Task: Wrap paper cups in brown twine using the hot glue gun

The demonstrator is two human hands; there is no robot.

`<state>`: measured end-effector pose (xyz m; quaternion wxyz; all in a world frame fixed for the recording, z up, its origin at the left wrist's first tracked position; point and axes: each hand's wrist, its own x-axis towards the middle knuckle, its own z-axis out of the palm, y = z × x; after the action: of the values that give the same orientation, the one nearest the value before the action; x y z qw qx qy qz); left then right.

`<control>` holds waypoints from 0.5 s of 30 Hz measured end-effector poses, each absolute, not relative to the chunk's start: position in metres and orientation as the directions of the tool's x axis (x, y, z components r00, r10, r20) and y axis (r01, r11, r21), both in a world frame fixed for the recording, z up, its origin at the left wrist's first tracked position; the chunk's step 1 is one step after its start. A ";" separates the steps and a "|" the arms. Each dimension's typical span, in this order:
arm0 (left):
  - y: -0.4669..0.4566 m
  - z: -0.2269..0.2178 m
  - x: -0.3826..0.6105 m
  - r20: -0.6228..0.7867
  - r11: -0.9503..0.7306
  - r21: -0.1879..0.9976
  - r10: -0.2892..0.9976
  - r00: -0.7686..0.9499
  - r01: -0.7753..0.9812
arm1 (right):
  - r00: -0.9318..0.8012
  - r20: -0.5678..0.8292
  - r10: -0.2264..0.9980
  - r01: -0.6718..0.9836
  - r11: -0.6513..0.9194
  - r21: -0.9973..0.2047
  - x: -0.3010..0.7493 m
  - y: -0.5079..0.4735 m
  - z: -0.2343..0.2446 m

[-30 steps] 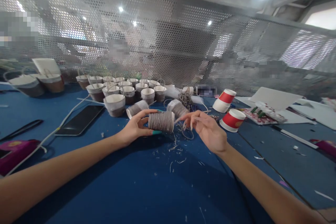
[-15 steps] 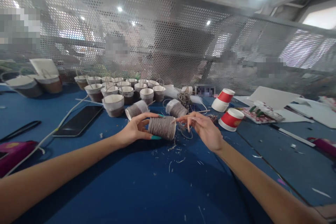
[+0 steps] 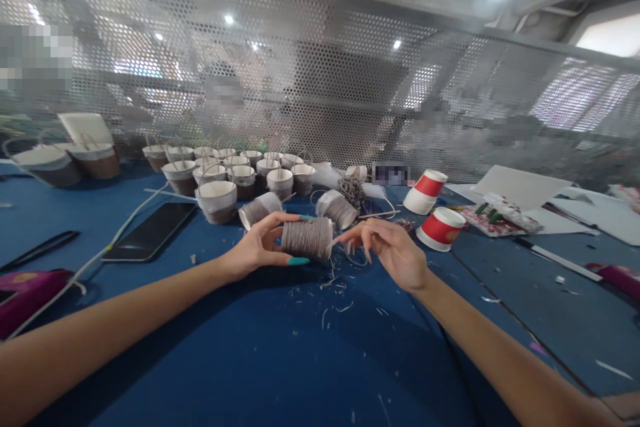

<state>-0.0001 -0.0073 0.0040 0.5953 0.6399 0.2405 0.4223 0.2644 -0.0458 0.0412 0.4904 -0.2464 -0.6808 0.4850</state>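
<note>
My left hand (image 3: 259,245) is closed around a paper cup wrapped in grey-brown cord (image 3: 306,239), which lies on its side just above the table. My right hand (image 3: 387,247) is at the cup's right end, its index fingertip at the rim and the other fingers loosely bent and apart; I see nothing held in it. Behind the held cup, two more cord-wrapped cups lie tipped over, one on the left (image 3: 261,209) and one on the right (image 3: 337,208). Beyond them sits a tangle of cord (image 3: 352,192).
Several small handled cup baskets (image 3: 216,202) stand at the back left, by a black phone (image 3: 153,232). Red and white paper cups (image 3: 441,229) are to the right. A utility knife (image 3: 565,260) lies farther right. Cord scraps (image 3: 344,305) litter the blue table (image 3: 280,360).
My right index finger has moved from the cord winding to the cup's right rim. The cup has shifted slightly left and up, still in my left hand.
</note>
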 end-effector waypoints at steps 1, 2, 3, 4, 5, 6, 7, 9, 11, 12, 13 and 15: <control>-0.007 0.004 0.000 0.257 -0.181 0.964 0.812 0.524 -0.193 | -0.414 0.411 0.812 -0.120 0.398 -0.909 0.264 -0.046 0.041; -0.007 0.004 0.000 0.264 -0.190 0.963 0.815 0.515 -0.193 | -0.423 0.396 0.815 -0.105 0.389 -0.915 0.263 -0.046 0.041; -0.007 0.003 0.000 0.276 -0.201 0.959 0.818 0.505 -0.198 | -0.424 0.387 0.819 -0.100 0.382 -0.919 0.263 -0.045 0.041; -0.006 0.003 0.000 0.289 -0.213 0.955 0.820 0.494 -0.205 | -0.420 0.384 0.822 -0.104 0.377 -0.921 0.263 -0.045 0.041; -0.006 0.002 0.000 0.300 -0.223 0.952 0.822 0.485 -0.211 | -0.411 0.387 0.826 -0.116 0.373 -0.920 0.263 -0.044 0.041; -0.005 0.002 0.000 0.310 -0.232 0.948 0.821 0.479 -0.216 | -0.402 0.390 0.828 -0.132 0.369 -0.920 0.263 -0.043 0.041; -0.005 0.001 0.000 0.320 -0.241 0.945 0.819 0.476 -0.220 | -0.392 0.395 0.831 -0.148 0.367 -0.918 0.263 -0.042 0.041; -0.003 0.000 0.000 0.338 -0.262 0.939 0.816 0.469 -0.221 | -0.371 0.407 0.835 -0.173 0.369 -0.913 0.264 -0.042 0.042; -0.002 -0.001 0.000 0.354 -0.289 0.934 0.818 0.454 -0.209 | -0.347 0.426 0.835 -0.187 0.384 -0.904 0.264 -0.042 0.043; -0.002 -0.002 0.000 0.364 -0.305 0.931 0.820 0.442 -0.202 | -0.346 0.437 0.830 -0.190 0.394 -0.899 0.265 -0.043 0.044; -0.001 -0.002 0.001 0.374 -0.320 0.927 0.822 0.430 -0.196 | -0.358 0.446 0.820 -0.190 0.404 -0.895 0.265 -0.044 0.044; -0.001 -0.001 0.001 0.394 -0.347 0.919 0.822 0.412 -0.188 | -0.412 0.438 0.799 -0.160 0.410 -0.898 0.266 -0.045 0.044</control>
<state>0.0011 -0.0008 -0.0015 0.5188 0.6609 0.2397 0.4865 0.2656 -0.0453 0.0444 0.4892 -0.2340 -0.6823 0.4902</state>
